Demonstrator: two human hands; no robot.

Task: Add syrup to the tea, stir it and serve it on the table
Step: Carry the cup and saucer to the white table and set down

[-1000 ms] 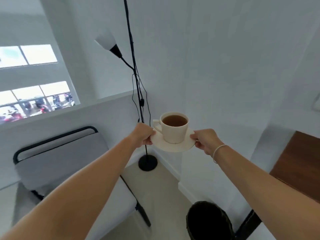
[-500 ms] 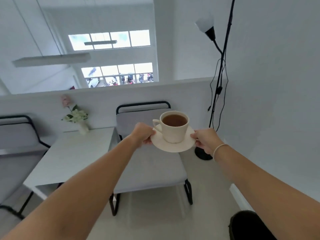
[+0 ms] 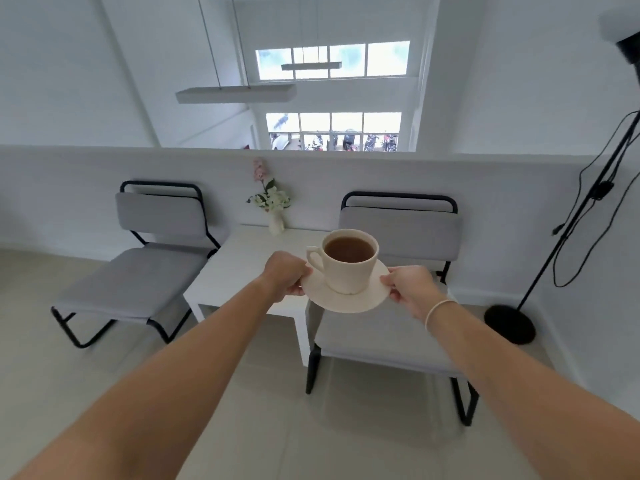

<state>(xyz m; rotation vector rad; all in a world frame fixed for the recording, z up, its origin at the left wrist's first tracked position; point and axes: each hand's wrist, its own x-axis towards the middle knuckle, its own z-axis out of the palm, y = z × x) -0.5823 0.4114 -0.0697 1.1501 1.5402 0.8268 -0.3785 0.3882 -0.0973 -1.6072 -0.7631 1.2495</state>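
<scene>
A white surface (image 3: 239, 268) stands in the middle of the frame against a low white partition wall (image 3: 69, 188), with a grey chair (image 3: 138, 271) at its left and another grey chair (image 3: 398, 334) at its right. A small vase of flowers (image 3: 273, 206) sits at the far edge of the surface, touching the partition or just in front of it; the wide lens makes that hard to judge. A black floor lamp (image 3: 512, 320) stands at the right edge of the frame, and windows (image 3: 332, 95) fill the upper centre beyond the partition.

The saucer (image 3: 349, 299) is held in the air, level, over the near right part of the surface and the right chair. The cup (image 3: 349, 268) stands upright on it, full of brown tea (image 3: 349, 249), its mouth facing up and its handle pointing toward the left of the frame. The left hand (image 3: 285, 273) is clamped on the saucer's left rim, the right hand (image 3: 408, 287) on its right rim, a thin band (image 3: 438, 311) round that wrist.
</scene>
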